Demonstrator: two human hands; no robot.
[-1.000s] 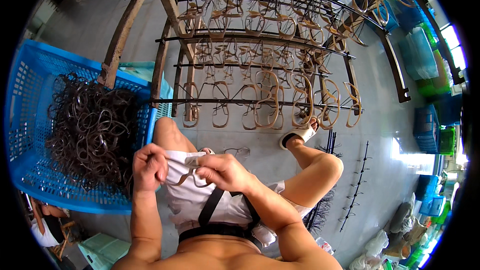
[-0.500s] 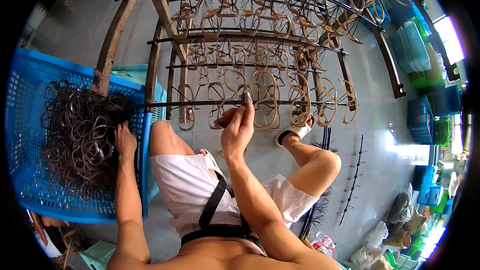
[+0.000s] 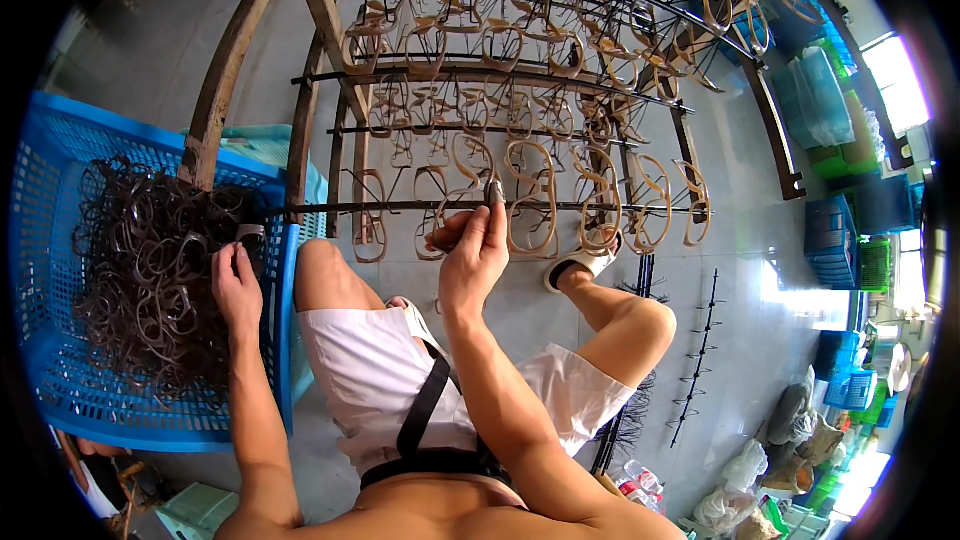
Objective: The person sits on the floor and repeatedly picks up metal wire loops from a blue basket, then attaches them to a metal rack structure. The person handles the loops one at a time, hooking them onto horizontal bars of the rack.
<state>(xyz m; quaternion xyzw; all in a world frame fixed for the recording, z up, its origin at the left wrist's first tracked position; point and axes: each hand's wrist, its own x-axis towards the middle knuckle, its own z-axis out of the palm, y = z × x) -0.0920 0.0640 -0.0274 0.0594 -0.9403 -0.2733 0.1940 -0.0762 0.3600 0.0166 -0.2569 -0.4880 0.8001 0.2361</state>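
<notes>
My left hand is inside the blue plastic basket, over a tangled heap of dark eyeglass frames. Its fingertips are closed on one dark frame with a pale glint at the heap's right side. In front of my body, my right hand is raised to the lowest black rod of a rack. Its thumb and fingers pinch at a tan eyeglass frame on that rod; a silvery covering shows on one fingertip. The exact grip there is partly hidden by the fingers.
The wooden rack carries several rods hung with tan frames. A spiked black rod lies on the grey floor to the right, near plastic bags. Blue and green crates line the far right. My knees flank the rack's front.
My left hand has drawn back slightly and left over the heap, and a glinting dark frame now shows at its fingertips. My right hand stays nearly still at the rod.
</notes>
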